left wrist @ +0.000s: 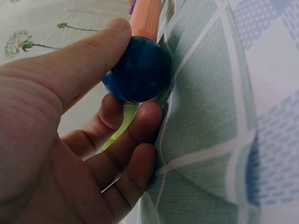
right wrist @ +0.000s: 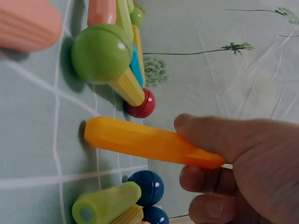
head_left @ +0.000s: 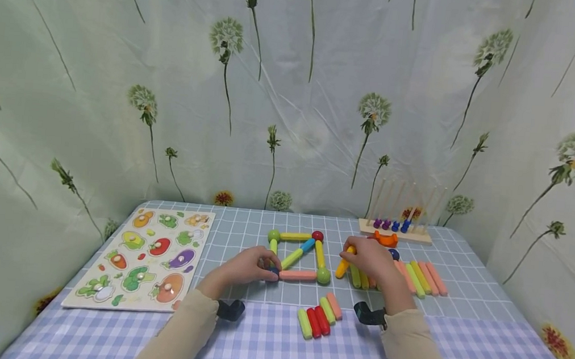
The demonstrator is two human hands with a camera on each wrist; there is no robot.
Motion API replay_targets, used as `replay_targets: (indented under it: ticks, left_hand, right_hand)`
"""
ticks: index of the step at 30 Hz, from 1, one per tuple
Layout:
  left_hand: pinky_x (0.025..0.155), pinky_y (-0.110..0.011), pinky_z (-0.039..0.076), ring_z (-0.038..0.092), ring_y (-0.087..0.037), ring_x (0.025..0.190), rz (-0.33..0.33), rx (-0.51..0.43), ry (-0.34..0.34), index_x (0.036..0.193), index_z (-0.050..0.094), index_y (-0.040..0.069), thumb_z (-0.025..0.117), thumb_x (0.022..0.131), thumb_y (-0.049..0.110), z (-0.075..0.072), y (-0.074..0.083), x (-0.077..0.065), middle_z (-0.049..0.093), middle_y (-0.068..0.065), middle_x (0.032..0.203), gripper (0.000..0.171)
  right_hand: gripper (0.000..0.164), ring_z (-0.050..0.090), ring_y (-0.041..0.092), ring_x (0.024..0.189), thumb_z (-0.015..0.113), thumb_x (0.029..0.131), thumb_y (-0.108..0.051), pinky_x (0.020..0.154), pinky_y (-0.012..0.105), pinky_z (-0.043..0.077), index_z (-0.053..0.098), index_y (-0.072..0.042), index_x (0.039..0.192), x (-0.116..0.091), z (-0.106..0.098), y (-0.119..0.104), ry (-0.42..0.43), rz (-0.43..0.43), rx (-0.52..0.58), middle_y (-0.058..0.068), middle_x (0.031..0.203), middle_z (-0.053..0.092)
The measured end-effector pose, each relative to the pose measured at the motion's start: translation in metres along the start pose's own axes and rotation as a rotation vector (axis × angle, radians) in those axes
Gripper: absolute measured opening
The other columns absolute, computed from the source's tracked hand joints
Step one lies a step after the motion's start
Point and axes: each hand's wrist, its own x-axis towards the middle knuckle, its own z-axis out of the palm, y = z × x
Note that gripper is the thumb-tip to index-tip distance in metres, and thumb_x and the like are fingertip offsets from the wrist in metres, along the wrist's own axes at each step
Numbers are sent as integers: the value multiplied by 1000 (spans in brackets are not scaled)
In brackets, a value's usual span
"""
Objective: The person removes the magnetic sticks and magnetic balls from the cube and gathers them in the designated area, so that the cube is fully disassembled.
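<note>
A four-sided frame of sticks and balls lies flat on the table. Its corners are a green ball (head_left: 274,235), a red ball (head_left: 317,236), another green ball (head_left: 323,275) and a dark blue ball (left wrist: 140,67). A salmon stick (head_left: 297,275) forms the near side; a blue stick (head_left: 308,246) and a light green stick (head_left: 292,259) run diagonally inside. My left hand (head_left: 248,265) holds the blue ball between thumb and fingers. To the right of the frame, my right hand (head_left: 370,256) pinches an orange stick (right wrist: 140,140) by one end, its other end pointing down toward the cloth.
Several loose sticks (head_left: 414,279) lie in a row beyond the right hand, beside blue balls (right wrist: 150,187). Nearer lie short green, red and salmon sticks (head_left: 322,315). A vegetable puzzle board (head_left: 142,258) is at left; a pegged bead rack (head_left: 396,230) stands at back right.
</note>
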Motion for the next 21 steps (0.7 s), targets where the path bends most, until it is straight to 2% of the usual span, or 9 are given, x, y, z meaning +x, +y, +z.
replay_targets:
  ticks: [5, 10, 15, 21]
  left_hand:
    - [71, -31, 43, 53, -17, 83, -7, -1, -4, 101, 72, 25, 78, 87, 25, 0, -1, 1, 60, 1, 91, 15]
    - [72, -32, 43, 53, -17, 84, -26, -6, -8, 101, 72, 27, 78, 87, 25, 0, -3, 1, 60, 1, 92, 15]
    - [74, -32, 43, 52, -18, 86, -24, -3, -4, 101, 72, 26, 78, 87, 26, -1, -2, 1, 59, 1, 93, 15]
    - [75, -32, 43, 52, -17, 87, -25, 0, -11, 101, 72, 27, 79, 86, 26, -1, -1, 0, 59, 1, 93, 17]
  right_hand:
    - [16, 56, 19, 81, 69, 94, -31, 74, 34, 50, 66, -17, 100, 0, -1, -1, -13, -5, 49, 2, 96, 67]
    - [21, 57, 20, 84, 68, 95, -30, 77, 36, 52, 64, -15, 109, 0, 0, 0, -15, 25, 84, 5, 101, 67]
    - [32, 59, 22, 89, 66, 95, -30, 82, 41, 54, 62, -12, 121, 4, 7, 1, 7, 57, 36, 8, 110, 68]
    - [39, 61, 23, 96, 70, 91, -29, 86, 45, 54, 64, -15, 127, 9, 20, 2, 2, 31, -34, 9, 119, 68]
